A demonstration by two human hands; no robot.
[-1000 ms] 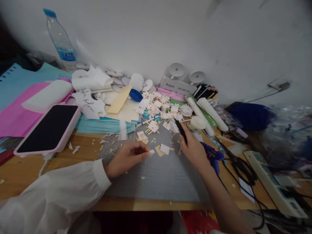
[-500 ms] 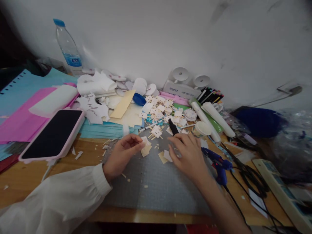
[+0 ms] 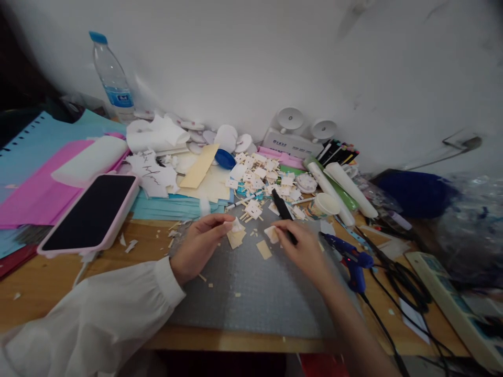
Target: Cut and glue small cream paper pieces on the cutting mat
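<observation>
Over the grey cutting mat point(image 3: 243, 309), my left hand point(image 3: 201, 243) pinches a small white piece of foam or paper point(image 3: 237, 225) between thumb and fingers. Beneath it lie cream-coloured pieces point(image 3: 236, 240). My right hand point(image 3: 304, 248) grips the edge of another small white piece point(image 3: 270, 233), fingertips closed. A single cream rectangle point(image 3: 264, 250) rests on the mat between the hands. Partly under my right hand, a black knife- or marker-like tool point(image 3: 281, 203) lies slanted. Just beyond sits a small white figure point(image 3: 253, 209) with stick legs, in front of a heap of similar figures point(image 3: 255, 175).
A blue glue gun point(image 3: 353, 259) with its cord lies right of the mat, near a power strip point(image 3: 451, 303). A paper cup point(image 3: 324, 205) and white rolls point(image 3: 351, 191) stand behind. On the left are a phone point(image 3: 90, 212), blue sheets point(image 3: 176, 208) and a bottle point(image 3: 113, 78).
My right hand has closed on the white piece and lifted it off the cream rectangle, which stays on the mat. My left hand keeps its white piece, near the same spot.
</observation>
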